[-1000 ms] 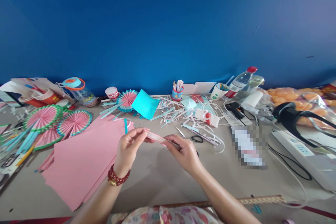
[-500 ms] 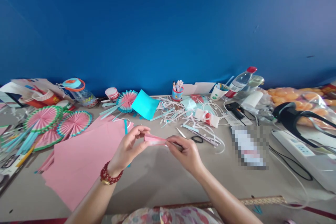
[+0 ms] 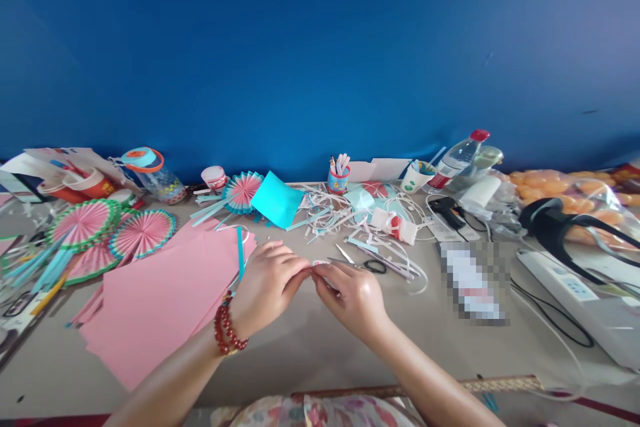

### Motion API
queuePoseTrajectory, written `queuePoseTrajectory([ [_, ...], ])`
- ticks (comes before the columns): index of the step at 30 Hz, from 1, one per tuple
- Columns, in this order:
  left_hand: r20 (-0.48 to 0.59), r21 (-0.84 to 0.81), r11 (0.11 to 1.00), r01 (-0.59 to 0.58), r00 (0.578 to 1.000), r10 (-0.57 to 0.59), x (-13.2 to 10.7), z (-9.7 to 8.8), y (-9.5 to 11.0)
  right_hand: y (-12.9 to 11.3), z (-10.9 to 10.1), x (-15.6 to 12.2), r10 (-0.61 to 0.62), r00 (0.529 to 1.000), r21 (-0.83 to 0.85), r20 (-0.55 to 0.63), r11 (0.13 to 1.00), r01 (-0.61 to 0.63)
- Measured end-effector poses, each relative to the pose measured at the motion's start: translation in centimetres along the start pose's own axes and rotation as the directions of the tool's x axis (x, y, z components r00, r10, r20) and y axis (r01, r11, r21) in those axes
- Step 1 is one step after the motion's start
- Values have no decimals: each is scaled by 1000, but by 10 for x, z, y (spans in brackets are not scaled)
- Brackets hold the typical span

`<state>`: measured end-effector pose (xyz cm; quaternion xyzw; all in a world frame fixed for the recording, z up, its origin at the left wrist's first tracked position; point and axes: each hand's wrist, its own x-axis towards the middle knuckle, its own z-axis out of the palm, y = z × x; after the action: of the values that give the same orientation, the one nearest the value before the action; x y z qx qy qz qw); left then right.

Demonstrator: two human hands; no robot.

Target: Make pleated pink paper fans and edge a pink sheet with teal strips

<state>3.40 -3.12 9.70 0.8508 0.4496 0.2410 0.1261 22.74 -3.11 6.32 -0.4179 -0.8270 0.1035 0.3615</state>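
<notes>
My left hand (image 3: 273,287), with a red bead bracelet at the wrist, is closed, its thumb and fingers pinched together. My right hand (image 3: 353,290) is closed too, fingertips meeting those of the left. Between them is the folded pink paper seen a moment earlier, now almost wholly hidden by the fingers. Just behind the right hand lie scissors (image 3: 375,266), a black handle loop and a pale blade showing. Large pink paper sheets (image 3: 165,300) lie left of my left hand, with a narrow blue strip (image 3: 241,253) at their edge.
Pink pleated paper fans (image 3: 143,235) lie at the left. Along the blue wall stand a pen holder (image 3: 339,180), a paper cup (image 3: 416,177) and a bottle (image 3: 457,157). White paper strips (image 3: 325,210) are heaped mid-table. A power strip (image 3: 570,287) and cables lie right.
My left hand has turned over and moved right, closing its fingers against the right hand's. The folded pink paper, visible between them before, is now covered.
</notes>
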Motion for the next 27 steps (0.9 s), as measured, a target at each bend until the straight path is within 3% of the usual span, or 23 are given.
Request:
queuePoseTrajectory([
  [8, -178, -49, 996, 77, 980, -85, -6, 7, 3, 0, 3, 1, -143, 985, -150, -95, 980, 128],
  [13, -253, -172, 983, 63, 962, -106, -4, 9, 10, -2, 3, 3, -198, 971, -158, -137, 972, 176],
  [16, -269, -255, 965, 68, 953, -138, -7, 4, 1, 2, -1, 2, -206, 967, -122, -147, 974, 189],
  [18, -347, -319, 940, 119, 909, -232, -11, -6, -12, 10, -6, 0, -144, 971, -59, -190, 989, 135],
  [20, -448, -451, 867, 211, 787, -424, -14, -18, -26, 20, -11, -4, -22, 970, 45, -241, 998, 34],
  [21, -427, -528, 816, 233, 758, -493, -15, -22, -30, 25, -13, -5, 39, 969, 106, -246, 994, -13],
  [23, -295, -636, 737, 230, 810, -507, -15, -23, -34, 30, -15, -6, 116, 974, 213, -195, 974, -73],
  [25, -163, -727, 658, 197, 881, -444, -11, -16, -30, 28, -13, -5, 157, 979, 307, -129, 945, -111],
  [27, -124, -792, 591, 152, 909, -399, -7, -5, -23, 21, -9, -3, 182, 978, 381, -101, 915, -131],
])
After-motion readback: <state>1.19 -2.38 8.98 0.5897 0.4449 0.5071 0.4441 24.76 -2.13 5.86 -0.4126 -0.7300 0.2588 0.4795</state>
